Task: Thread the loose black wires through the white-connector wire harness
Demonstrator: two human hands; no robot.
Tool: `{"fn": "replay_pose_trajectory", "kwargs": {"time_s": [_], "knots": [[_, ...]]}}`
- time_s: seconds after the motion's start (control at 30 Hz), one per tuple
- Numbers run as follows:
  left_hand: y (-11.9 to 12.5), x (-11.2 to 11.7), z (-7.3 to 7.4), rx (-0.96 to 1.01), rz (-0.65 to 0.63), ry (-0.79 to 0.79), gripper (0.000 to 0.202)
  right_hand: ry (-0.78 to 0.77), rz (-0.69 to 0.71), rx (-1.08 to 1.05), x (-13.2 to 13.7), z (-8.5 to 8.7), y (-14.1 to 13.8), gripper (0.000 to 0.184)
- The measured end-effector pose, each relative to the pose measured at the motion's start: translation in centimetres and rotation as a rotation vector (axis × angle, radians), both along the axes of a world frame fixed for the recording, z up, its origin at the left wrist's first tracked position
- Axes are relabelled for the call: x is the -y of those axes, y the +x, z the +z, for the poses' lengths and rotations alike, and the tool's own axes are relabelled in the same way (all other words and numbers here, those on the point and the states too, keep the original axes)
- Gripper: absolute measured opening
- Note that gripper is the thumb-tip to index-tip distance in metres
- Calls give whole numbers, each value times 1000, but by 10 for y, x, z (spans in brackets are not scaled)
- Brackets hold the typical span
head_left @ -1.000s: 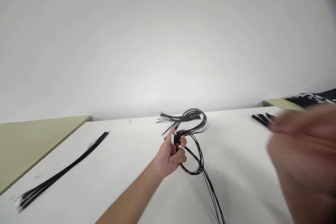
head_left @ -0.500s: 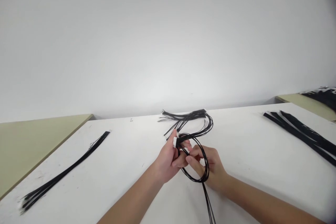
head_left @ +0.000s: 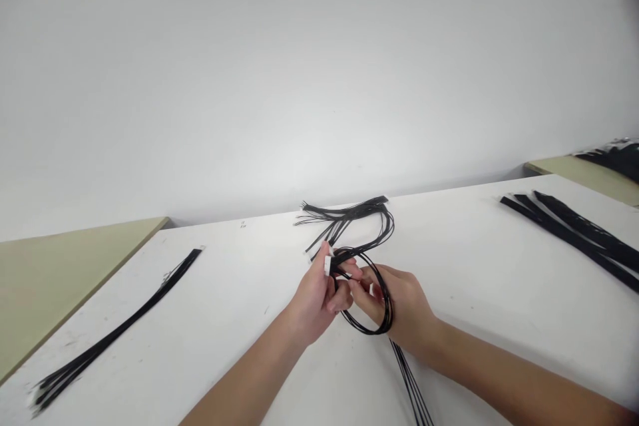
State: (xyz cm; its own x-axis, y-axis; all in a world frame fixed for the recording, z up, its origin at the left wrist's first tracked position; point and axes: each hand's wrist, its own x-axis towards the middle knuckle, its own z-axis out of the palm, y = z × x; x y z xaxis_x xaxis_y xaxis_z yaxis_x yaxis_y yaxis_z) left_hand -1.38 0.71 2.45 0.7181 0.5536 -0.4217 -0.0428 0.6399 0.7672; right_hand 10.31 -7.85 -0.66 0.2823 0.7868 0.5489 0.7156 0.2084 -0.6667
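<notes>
Near the middle of the head view, my left hand (head_left: 319, 296) is closed on a black wire harness (head_left: 387, 319) close to its white connector (head_left: 327, 265). The harness bends into a round loop between my two hands. My right hand (head_left: 399, 299) pinches the wires at the loop, its fingertips close to my left fingers. Loose wire ends (head_left: 412, 383) hang down below my right hand. Just beyond my hands lies a bundle of black wire harnesses (head_left: 349, 212), curled on the white table. My fingers partly hide the wires in the grip.
On the white table (head_left: 214, 319), a straight bundle of black wires (head_left: 134, 316) lies to the left. Several black wire bundles (head_left: 574, 233) lie to the right. Pale yellow-green boards (head_left: 64, 279) flank the table, the right one carrying a dark heap (head_left: 612, 158). A plain wall (head_left: 319, 80) rises behind.
The camera view has tilted slightly. Both hands keep their hold on the harness. The loop looks drawn in a little, and the hanging wire ends have swung to the right and spread.
</notes>
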Motion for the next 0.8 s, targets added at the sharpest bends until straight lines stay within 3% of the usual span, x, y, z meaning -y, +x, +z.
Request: {"fn": "replay_pose_trajectory", "kwargs": {"time_s": [0.2,0.5,0.63,0.8], "knots": [[1,1,-2,27,-27,-1,61,31,-59,141,0,-4,-1,23],[3,4,-3,67,25,-31,59,324,-103,531,0,8,7,22],[3,5,0,15,30,17,60,306,-98,440,1,10,8,18],[2,2,-4,-57,29,106,59,112,-23,56,3,5,2,20]]}}
